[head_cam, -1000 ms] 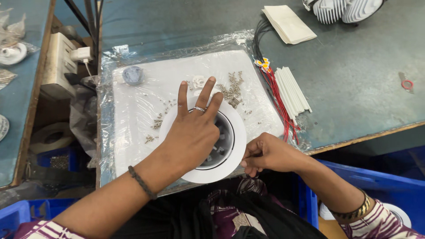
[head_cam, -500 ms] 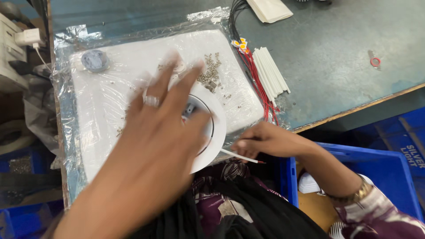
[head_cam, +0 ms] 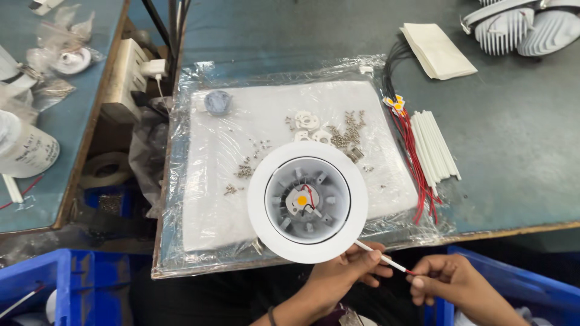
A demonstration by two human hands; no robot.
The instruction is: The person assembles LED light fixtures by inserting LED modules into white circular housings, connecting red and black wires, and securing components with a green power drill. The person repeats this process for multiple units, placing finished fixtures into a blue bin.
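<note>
So both hands are down at the near edge of the bench now. A second ago the left hand (head_cam: 344, 271) was spread flat over the round white downlight housing (head_cam: 307, 201), covering it; it has since slid off and come down below the rim, fingers curled and pinching the thin white sleeved wire (head_cam: 380, 259) that runs out from under the fitting. The right hand (head_cam: 447, 281) was already low at that edge and now pinches the wire's other end, where a bit of red shows. With the palm gone you can see straight into the housing: grey heat-sink fins, a small yellow LED chip (head_cam: 301, 200) in the middle, red lead curling beside it. It sits on the plastic-wrapped white pad (head_cam: 223, 181), among loose screws (head_cam: 347, 130). Further back, spare white sleeves (head_cam: 436, 145) and red wires (head_cam: 411, 157), then finned heat sinks (head_cam: 513, 27) at the far corner
</note>
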